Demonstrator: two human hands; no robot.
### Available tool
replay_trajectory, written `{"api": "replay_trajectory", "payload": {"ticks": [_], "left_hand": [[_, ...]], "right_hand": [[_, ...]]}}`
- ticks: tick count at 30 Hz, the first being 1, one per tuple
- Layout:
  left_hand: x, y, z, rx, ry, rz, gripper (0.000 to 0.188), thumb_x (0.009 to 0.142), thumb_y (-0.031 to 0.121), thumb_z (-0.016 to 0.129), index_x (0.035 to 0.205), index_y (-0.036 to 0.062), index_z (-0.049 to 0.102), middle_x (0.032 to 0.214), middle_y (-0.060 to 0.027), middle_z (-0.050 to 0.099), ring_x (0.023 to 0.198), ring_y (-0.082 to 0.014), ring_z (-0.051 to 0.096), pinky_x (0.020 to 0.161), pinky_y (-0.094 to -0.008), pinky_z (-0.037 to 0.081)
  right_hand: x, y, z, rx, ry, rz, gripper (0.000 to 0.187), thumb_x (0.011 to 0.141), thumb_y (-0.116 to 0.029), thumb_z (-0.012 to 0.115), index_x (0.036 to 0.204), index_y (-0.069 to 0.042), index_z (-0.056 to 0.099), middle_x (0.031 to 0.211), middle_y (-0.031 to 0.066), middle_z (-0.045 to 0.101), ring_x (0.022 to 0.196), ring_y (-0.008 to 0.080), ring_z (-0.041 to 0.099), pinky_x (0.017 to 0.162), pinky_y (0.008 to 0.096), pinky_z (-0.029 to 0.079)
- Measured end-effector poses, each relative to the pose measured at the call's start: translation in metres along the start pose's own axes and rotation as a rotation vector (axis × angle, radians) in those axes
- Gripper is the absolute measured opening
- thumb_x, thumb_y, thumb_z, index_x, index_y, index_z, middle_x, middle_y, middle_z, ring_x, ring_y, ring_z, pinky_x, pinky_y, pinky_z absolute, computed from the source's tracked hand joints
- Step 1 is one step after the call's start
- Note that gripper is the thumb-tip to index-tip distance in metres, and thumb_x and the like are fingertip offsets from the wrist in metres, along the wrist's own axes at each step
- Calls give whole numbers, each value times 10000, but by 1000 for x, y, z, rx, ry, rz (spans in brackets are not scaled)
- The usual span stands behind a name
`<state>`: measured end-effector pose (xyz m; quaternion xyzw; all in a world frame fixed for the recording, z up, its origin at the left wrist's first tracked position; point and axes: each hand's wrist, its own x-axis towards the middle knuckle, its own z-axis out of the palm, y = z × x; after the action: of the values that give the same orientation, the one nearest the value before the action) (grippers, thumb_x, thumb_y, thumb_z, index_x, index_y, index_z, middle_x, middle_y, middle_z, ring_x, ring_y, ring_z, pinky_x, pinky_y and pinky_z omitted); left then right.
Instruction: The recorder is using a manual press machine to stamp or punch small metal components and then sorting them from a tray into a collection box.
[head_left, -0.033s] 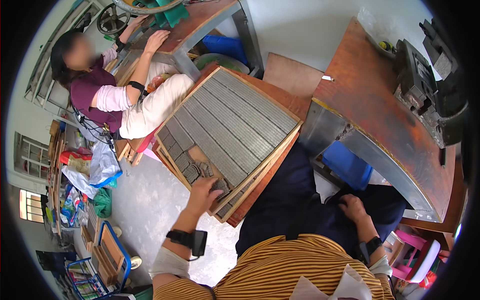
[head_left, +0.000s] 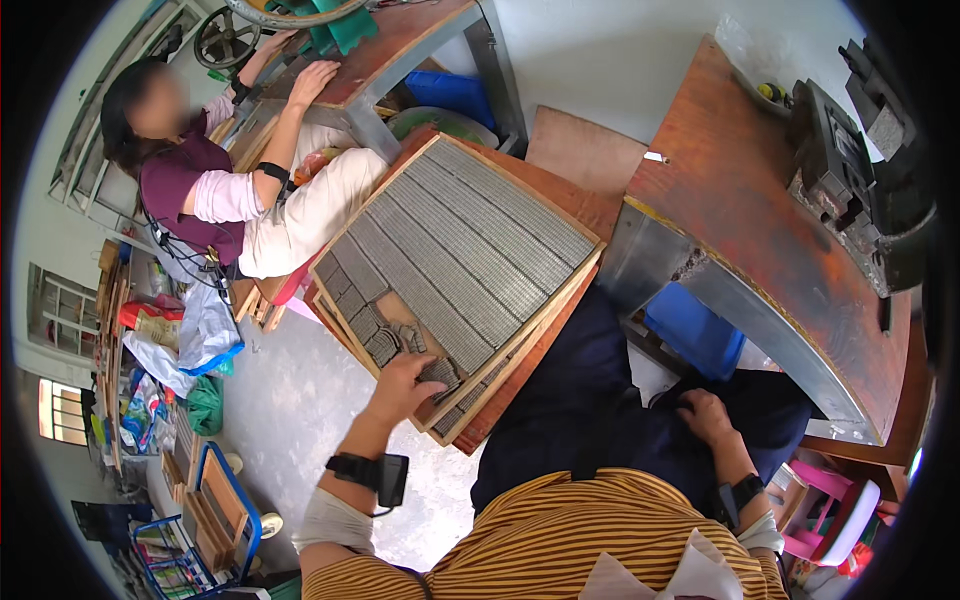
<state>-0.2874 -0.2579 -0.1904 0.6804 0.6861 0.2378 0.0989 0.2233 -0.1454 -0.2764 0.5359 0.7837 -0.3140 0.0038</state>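
Observation:
A shallow wooden tray (head_left: pixel 545 204) lies tilted in front of me, mostly filled with close rows of small grey metal pieces (head_left: pixel 470 250). At its near left corner the rows break up into short blocks and a few loose pieces (head_left: pixel 405 337) on bare board. My left hand (head_left: pixel 402 388) reaches over that corner with bent fingers. Thumb and forefinger sit on either side of some metal pieces, and the fingertips are partly hidden. My right hand (head_left: pixel 708 415) rests on my dark trousers, holding nothing, its fingers loosely bent and apart.
Under the tray are another tray and a reddish board (head_left: pixel 480 432). A metal-edged workbench (head_left: pixel 740 170) carrying a dark machine (head_left: pixel 850 160) stands right. A co-worker (head_left: pixel 205 190) sits at another bench, far left. A blue trolley (head_left: pixel 215 520) and bags (head_left: pixel 205 335) occupy the left floor.
My left hand and forearm have shifted very slightly to the left. The tray, my right hand and the co-worker look the same.

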Motion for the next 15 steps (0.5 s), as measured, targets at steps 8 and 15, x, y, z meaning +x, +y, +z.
{"api": "replay_trajectory", "payload": {"ticks": [8, 15], "left_hand": [[36, -7, -17, -47, -559, -179, 456, 595, 179, 838, 966, -8, 651, 802, -141, 653, 719, -254, 627, 658, -326, 497], [39, -5, -13, -3, -568, -173, 437, 574, 151, 844, 930, -11, 649, 772, -137, 650, 697, -248, 630, 650, -318, 496]], "right_hand": [[0, 1, 2, -7, -5, 21, 251, 750, -179, 684, 970, -60, 658, 993, 146, 624, 940, 336, 604, 848, 398, 487], [-2, 3, 2, -12, -14, -11, 252, 750, -178, 681, 973, -61, 659, 989, 144, 624, 941, 334, 603, 852, 399, 485]]}}
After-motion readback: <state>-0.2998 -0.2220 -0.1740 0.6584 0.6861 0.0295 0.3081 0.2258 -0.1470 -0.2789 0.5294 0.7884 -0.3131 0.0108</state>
